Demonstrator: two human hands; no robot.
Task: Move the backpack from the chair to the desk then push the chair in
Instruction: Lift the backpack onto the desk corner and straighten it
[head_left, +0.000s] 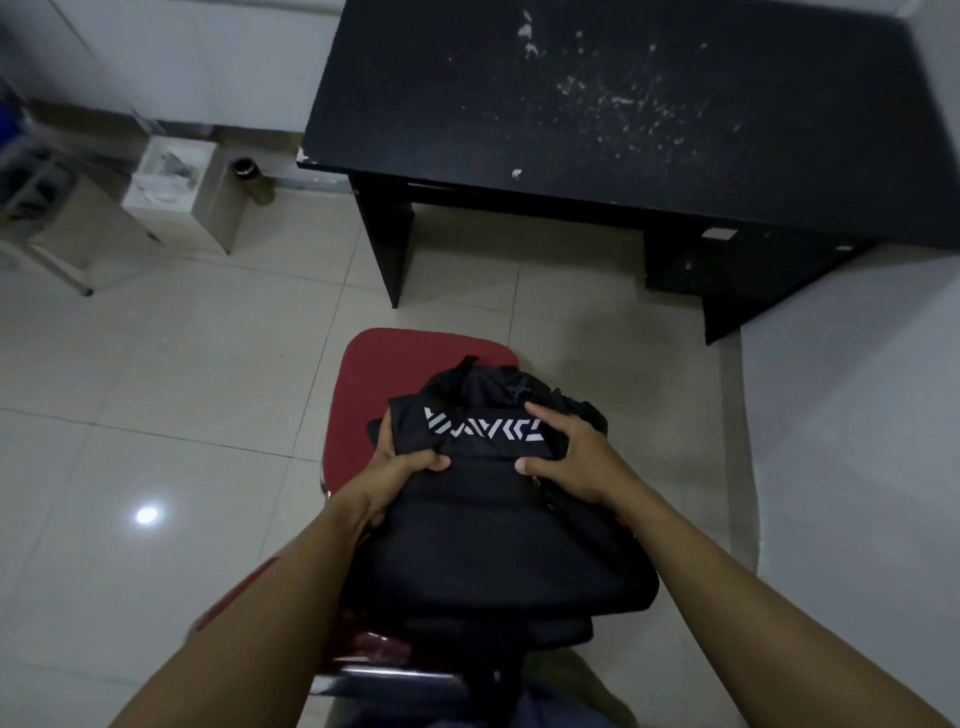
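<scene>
A black backpack (488, 540) with a white logo lies on the red seat of the chair (384, 374), covering most of it. My left hand (400, 467) grips the backpack's upper left side, fingers curled around the fabric. My right hand (571, 457) clasps its upper right side beside the logo. The black desk (597, 104) stands beyond the chair, its scuffed top bare. A stretch of tiled floor separates the chair from the desk's front edge.
A white box-like bin (182, 192) and a dark bottle (252, 179) stand on the floor left of the desk by the wall. The desk's left leg panel (387, 244) and right drawer unit (737, 280) frame the knee space.
</scene>
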